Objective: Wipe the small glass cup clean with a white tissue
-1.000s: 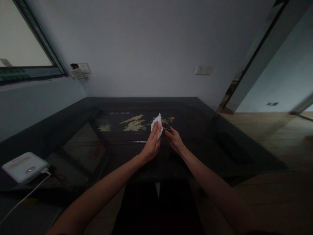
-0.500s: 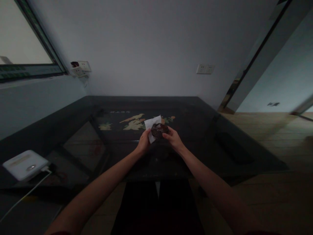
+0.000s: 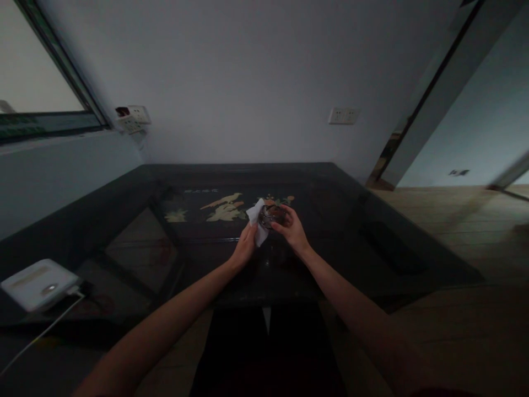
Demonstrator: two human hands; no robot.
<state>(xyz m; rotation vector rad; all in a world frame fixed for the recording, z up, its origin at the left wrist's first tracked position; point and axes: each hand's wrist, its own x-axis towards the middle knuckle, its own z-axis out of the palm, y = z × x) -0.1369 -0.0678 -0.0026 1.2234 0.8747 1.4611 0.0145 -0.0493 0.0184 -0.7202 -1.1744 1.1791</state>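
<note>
My left hand (image 3: 245, 249) pinches a crumpled white tissue (image 3: 256, 220) and presses it against a small dark round glass dish (image 3: 270, 216). My right hand (image 3: 292, 229) grips that dish from the right side, holding it just above a dark glass-topped table (image 3: 124, 220). The room is dim, so the dish's details are hard to make out. A painted panel with pale birds and flowers (image 3: 225, 208) lies under the glass just beyond my hands.
A white device (image 3: 37, 284) with a white cable (image 3: 39, 333) plugged in sits at the table's left edge. Wall sockets (image 3: 132, 118) hang near the window, another socket plate (image 3: 343, 115) on the back wall. Wooden floor (image 3: 475, 231) opens to the right.
The dish was turned up to face me half a second ago, then tilted back. My left hand shifted the tissue from upright beside the dish to pressed against its left side.
</note>
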